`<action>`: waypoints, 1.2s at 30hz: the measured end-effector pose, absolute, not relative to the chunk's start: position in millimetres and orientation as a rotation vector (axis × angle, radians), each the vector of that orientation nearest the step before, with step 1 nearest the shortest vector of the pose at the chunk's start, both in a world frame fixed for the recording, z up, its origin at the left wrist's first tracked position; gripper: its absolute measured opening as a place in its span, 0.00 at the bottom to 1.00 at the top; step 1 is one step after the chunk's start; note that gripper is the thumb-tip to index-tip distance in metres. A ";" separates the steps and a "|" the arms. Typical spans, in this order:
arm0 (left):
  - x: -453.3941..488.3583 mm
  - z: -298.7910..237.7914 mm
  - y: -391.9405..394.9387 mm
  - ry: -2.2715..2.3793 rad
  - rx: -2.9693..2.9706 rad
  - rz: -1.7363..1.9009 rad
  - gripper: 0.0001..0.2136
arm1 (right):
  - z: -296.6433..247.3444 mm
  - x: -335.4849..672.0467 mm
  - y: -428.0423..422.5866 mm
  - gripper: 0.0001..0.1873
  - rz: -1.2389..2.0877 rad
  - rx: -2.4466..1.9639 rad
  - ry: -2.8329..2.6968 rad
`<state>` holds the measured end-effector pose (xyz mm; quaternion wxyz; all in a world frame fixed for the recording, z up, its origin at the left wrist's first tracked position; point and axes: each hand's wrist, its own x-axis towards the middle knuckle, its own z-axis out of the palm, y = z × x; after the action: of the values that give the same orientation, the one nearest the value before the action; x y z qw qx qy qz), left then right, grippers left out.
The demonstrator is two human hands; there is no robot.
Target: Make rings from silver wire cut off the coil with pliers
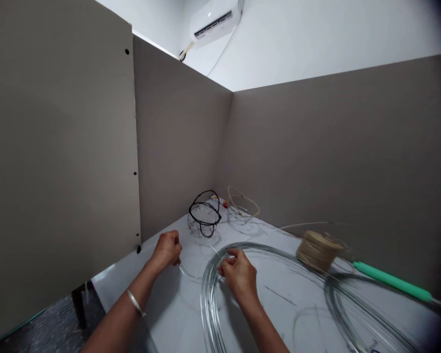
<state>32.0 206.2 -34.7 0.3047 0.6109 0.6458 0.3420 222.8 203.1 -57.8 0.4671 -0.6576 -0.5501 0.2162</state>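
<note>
My left hand (167, 250) is closed in a pinch on one end of a thin silver wire piece (189, 272) that curves across the white table (158, 304). My right hand (238, 274) is closed too, fingers curled on the wire at the near edge of a large coil of silver wire (209, 304). The coil lies flat and spreads to the right. A bangle (135, 302) circles my left wrist.
A black wire basket frame (205, 213) stands at the back near the corner, with loose tan loops (242, 202) beside it. A spool of tan twine (318, 250) and a green-handled tool (393, 281) lie at the right. Grey partition boards (316, 157) wall the table.
</note>
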 end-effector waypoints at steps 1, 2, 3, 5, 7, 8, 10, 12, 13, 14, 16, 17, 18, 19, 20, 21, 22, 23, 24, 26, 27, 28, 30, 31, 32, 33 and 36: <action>30.6 -31.5 210.1 1.709 1.601 0.858 0.07 | -53.7 222.8 205.8 0.12 0.538 -1.644 -1.361; 29.4 -27.8 213.9 1.708 1.584 0.813 0.07 | -49.0 222.9 208.7 0.12 0.545 -1.670 -1.375; 28.3 -23.8 217.5 1.708 1.566 0.771 0.07 | -44.2 223.1 211.7 0.12 0.553 -1.692 -1.390; 27.1 -16.1 223.4 1.702 1.536 0.698 0.07 | -35.7 223.8 217.6 0.13 0.565 -1.726 -1.420; 27.2 -10.4 227.1 1.697 1.511 0.646 0.08 | -30.3 224.5 222.3 0.14 0.574 -1.748 -1.449; 27.7 -8.6 228.0 1.697 1.500 0.629 0.08 | -29.0 224.8 223.9 0.14 0.574 -1.754 -1.463; 29.0 -6.8 227.9 1.701 1.478 0.608 0.08 | -28.5 225.0 225.4 0.15 0.567 -1.763 -1.485; 30.4 -6.7 226.2 1.709 1.460 0.597 0.09 | -29.5 225.0 225.1 0.15 0.559 -1.772 -1.498; 31.0 -6.7 225.1 1.712 1.453 0.593 0.09 | -30.1 224.9 224.6 0.15 0.556 -1.777 -1.501; 31.5 -6.8 224.0 1.716 1.448 0.590 0.10 | -30.5 224.7 224.1 0.14 0.555 -1.782 -1.503; 32.3 -6.3 222.9 1.724 1.441 0.584 0.10 | -30.8 224.4 223.2 0.14 0.558 -1.789 -1.506; 32.5 -5.8 223.0 1.728 1.438 0.580 0.10 | -30.6 224.1 222.9 0.14 0.560 -1.791 -1.506; 32.6 -5.2 223.7 1.733 1.436 0.576 0.10 | -30.1 223.8 222.6 0.13 0.560 -1.790 -1.506; 32.7 -4.7 224.8 1.738 1.433 0.573 0.10 | -29.5 223.4 222.3 0.13 0.558 -1.789 -1.506; 32.7 -4.2 226.2 1.742 1.431 0.570 0.10 | -28.8 222.9 221.8 0.13 0.554 -1.784 -1.504; 32.6 -4.0 227.6 1.748 1.430 0.569 0.10 | -28.2 222.4 221.0 0.13 0.547 -1.776 -1.501; 32.5 -4.0 229.0 1.753 1.430 0.570 0.09 | -27.7 221.9 220.0 0.13 0.537 -1.765 -1.498; 32.4 -4.4 230.1 1.757 1.431 0.573 0.09 | -27.6 221.5 218.8 0.13 0.526 -1.752 -1.493; 32.2 -5.1 230.8 1.761 1.434 0.580 0.09 | -27.9 221.1 217.3 0.13 0.514 -1.737 -1.488; 31.8 -7.5 230.7 1.763 1.449 0.601 0.09 | -30.4 220.8 214.4 0.13 0.494 -1.702 -1.477; 31.4 -9.0 230.0 1.765 1.458 0.614 0.08 | -32.5 220.7 213.0 0.12 0.486 -1.686 -1.471; 31.1 -10.7 229.0 1.767 1.468 0.627 0.08 | -35.2 220.6 211.8 0.12 0.480 -1.670 -1.466; 30.2 -14.0 226.7 1.779 1.487 0.648 0.08 | -41.4 220.0 209.9 0.12 0.476 -1.643 -1.457; 29.8 -15.6 225.6 1.787 1.495 0.656 0.08 | -44.5 219.5 209.3 0.12 0.479 -1.632 -1.453; 29.4 -16.9 224.7 1.796 1.503 0.664 0.08 | -47.2 218.9 208.8 0.12 0.485 -1.622 -1.452; 29.0 -18.0 223.8 1.805 1.511 0.671 0.08 | -49.5 218.0 208.4 0.12 0.496 -1.614 -1.451; 28.4 -19.5 221.7 1.831 1.531 0.689 0.09 | -52.5 215.4 208.0 0.10 0.523 -1.605 -1.452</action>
<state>28.4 221.7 -19.5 0.3230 0.5833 0.6975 0.2624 215.4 208.0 -52.5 0.4417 -0.6466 -0.5850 0.2109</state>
